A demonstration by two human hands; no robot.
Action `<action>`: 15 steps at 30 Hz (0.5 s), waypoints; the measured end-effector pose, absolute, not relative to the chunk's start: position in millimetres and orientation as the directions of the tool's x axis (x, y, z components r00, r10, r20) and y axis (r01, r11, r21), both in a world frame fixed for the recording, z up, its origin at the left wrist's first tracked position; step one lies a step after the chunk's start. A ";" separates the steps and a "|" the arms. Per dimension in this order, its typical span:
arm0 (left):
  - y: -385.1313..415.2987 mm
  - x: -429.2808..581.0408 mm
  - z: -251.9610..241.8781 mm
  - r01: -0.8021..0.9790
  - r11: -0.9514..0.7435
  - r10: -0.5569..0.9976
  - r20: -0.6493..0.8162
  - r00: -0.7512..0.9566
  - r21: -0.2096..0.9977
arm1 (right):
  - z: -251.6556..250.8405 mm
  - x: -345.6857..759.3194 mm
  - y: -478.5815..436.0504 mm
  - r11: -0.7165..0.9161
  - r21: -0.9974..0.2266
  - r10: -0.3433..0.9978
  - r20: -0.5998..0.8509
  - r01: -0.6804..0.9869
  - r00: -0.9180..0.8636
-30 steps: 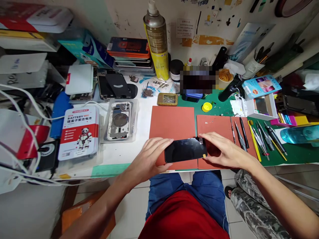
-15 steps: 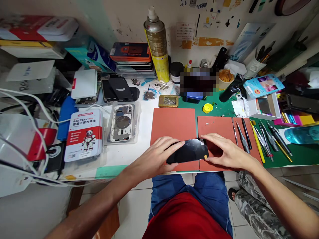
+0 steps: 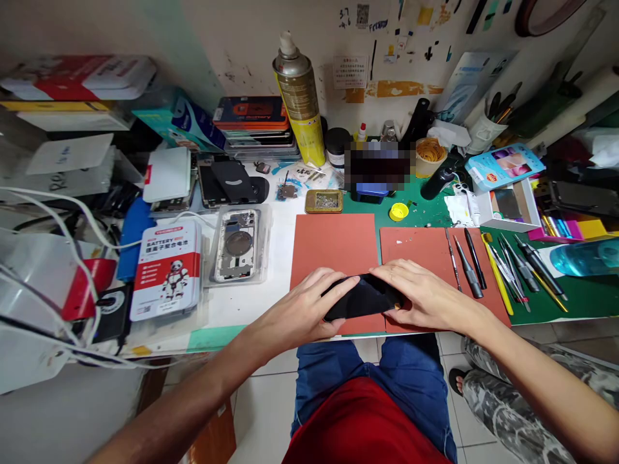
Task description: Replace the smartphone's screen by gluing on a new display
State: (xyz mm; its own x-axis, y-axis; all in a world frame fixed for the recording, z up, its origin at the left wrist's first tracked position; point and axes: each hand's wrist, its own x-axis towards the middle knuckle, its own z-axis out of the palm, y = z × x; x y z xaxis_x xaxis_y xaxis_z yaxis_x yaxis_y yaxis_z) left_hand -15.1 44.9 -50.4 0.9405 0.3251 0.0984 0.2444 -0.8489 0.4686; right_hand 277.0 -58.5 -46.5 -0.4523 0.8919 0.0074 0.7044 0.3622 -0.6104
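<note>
Between my two hands is a dark, glossy smartphone, held sideways over the front part of the reddish-brown mats. My left hand grips its left end, fingers along the far edge and thumb at the near edge. My right hand closes round the right end, with its fingers over the far corner and its thumb below. A small yellow-orange tab shows at the phone's right end, by my right thumb. The left mat and right mat lie side by side; the phone's underside is hidden.
Tweezers, a yellow brush and pen-like tools lie at right. Toward the back stand a spray can and a small tin. At left are a phone housing in a tray, a battery box and white cables.
My right hand has moved in leftward over the phone's right end and now covers more of it. The phone's surface looks darker, with less reflection. The camera view has shifted slightly.
</note>
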 end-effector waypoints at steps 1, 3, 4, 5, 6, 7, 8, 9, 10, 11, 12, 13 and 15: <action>45.0 -14.8 -49.8 0.247 -0.850 0.327 0.098 0.940 0.465 | -46.8 277.7 -58.2 0.358 -0.615 0.892 0.004 0.702 -0.451; 45.5 -13.9 -48.5 0.254 -0.848 0.328 0.085 0.941 0.464 | -47.5 279.1 -57.9 0.347 -0.628 0.895 0.000 0.696 -0.447; 45.8 -13.3 -47.8 0.259 -0.845 0.329 0.072 0.941 0.468 | -47.9 279.8 -57.9 0.343 -0.635 0.896 0.001 0.692 -0.444; 46.1 -12.5 -47.1 0.266 -0.840 0.332 0.059 0.942 0.473 | -48.3 280.3 -58.0 0.340 -0.644 0.897 0.004 0.686 -0.441; 46.3 -11.7 -46.4 0.274 -0.835 0.334 0.044 0.942 0.477 | -48.7 280.6 -58.0 0.338 -0.651 0.899 0.011 0.679 -0.438; 46.4 -10.7 -45.8 0.280 -0.833 0.335 0.031 0.942 0.477 | -49.0 280.9 -58.0 0.338 -0.657 0.901 0.017 0.674 -0.434; 46.4 -9.7 -45.3 0.287 -0.833 0.337 0.022 0.941 0.473 | -49.2 281.0 -58.0 0.337 -0.662 0.902 0.022 0.670 -0.432; 46.2 -8.7 -44.8 0.292 -0.836 0.338 0.017 0.941 0.464 | -49.3 281.0 -58.0 0.336 -0.664 0.903 0.025 0.668 -0.429; 45.9 -7.7 -44.4 0.296 -0.841 0.339 0.013 0.941 0.453 | -49.3 281.0 -57.8 0.334 -0.666 0.903 0.023 0.667 -0.429; 45.6 -7.0 -44.1 0.301 -0.846 0.339 0.009 0.941 0.440 | -49.3 281.0 -57.6 0.332 -0.667 0.904 0.022 0.667 -0.428; 45.5 -6.5 -43.7 0.306 -0.850 0.341 0.004 0.940 0.429 | -49.2 280.9 -57.2 0.332 -0.669 0.903 0.021 0.665 -0.429; 45.5 -6.5 -43.4 0.312 -0.850 0.344 -0.002 0.939 0.424 | -49.1 281.0 -56.9 0.333 -0.672 0.902 0.021 0.661 -0.432; 46.1 -8.6 -43.2 0.314 -0.840 0.343 -0.014 0.939 0.442 | -48.7 281.1 -56.2 0.332 -0.677 0.900 0.019 0.657 -0.435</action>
State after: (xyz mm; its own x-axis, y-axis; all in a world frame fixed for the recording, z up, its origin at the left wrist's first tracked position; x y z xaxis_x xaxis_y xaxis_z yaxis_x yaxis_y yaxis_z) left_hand -8.6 46.1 -43.2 0.9392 0.3430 -0.0142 0.3135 -0.8403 0.4422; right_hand 281.1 -56.2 -48.7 -0.4354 0.9000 0.0188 0.6567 0.3318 -0.6773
